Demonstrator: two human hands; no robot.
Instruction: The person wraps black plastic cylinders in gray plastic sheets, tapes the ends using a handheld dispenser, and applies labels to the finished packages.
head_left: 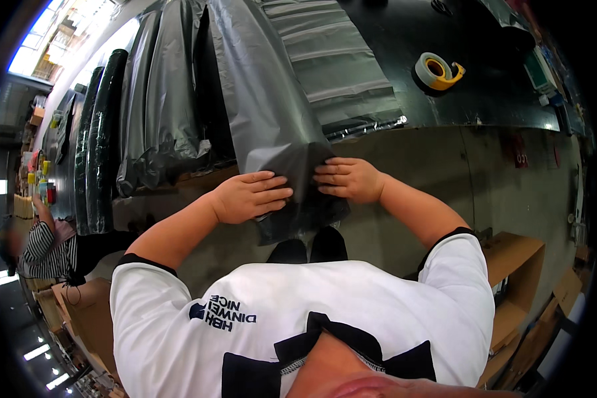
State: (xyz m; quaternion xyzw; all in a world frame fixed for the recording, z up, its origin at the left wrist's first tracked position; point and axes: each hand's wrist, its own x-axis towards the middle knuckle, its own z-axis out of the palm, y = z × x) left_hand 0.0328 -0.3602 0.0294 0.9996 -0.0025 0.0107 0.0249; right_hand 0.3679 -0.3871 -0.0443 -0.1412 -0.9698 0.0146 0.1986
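Your left hand [247, 198] and right hand [351, 180] lay straight fingers over the near end of the long grey plastic sleeve [262, 86], which overhangs the black table [491, 106]; thumbs are hidden, so I cannot tell whether they pinch. Dark lettering [223, 314] marks your white shirt [358, 292]; a tape dispenser [455, 75] sits right.

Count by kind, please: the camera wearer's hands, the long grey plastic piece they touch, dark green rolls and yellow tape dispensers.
Left hand and right hand: 2
Grey plastic piece: 1
Dark green rolls: 2
Yellow tape dispenser: 1
Total: 6
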